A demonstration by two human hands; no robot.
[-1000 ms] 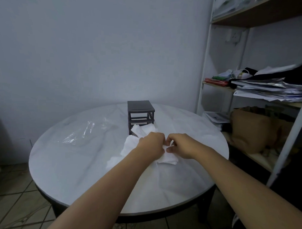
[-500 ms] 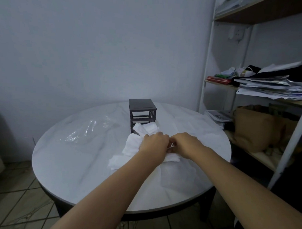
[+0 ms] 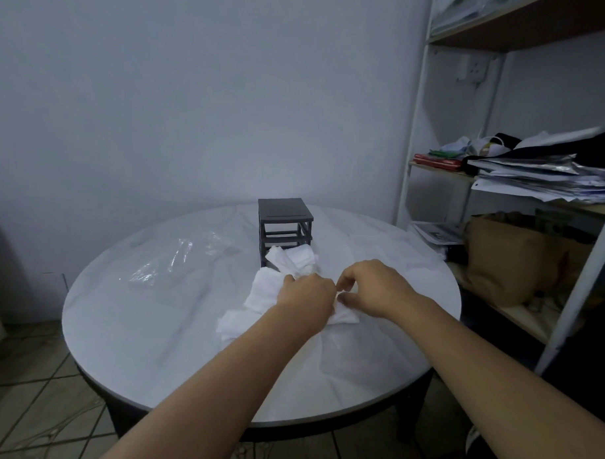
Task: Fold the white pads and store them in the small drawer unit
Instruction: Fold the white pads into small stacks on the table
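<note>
I'm looking down at a round white desk (image 3: 126,326), and both hands are meeting right in the middle of it. The left hand (image 3: 305,296) is curled over a white pad (image 3: 342,315), knuckles up, so I cannot tell how its grip sits underneath. The right hand (image 3: 374,286) comes in from the right, thumb and fingers pinched narrow on that same pad's edge, the two hands touching or nearly so. More pads (image 3: 261,289) lie loose under and to the left of the left hand, one flap trailing toward the near-left, and another bunch (image 3: 293,258) is heaped just beyond the hands. That far bunch sits right against the front of the drawer unit (image 3: 284,225), a small dark grey frame standing upright past the middle of the desk; I see open slots in its front, no drawers that I can make out. A crumpled clear plastic bag (image 3: 176,259) lies well to the left of the pads. Off to the right stands a shelf (image 3: 501,188) stacked with papers.
</note>
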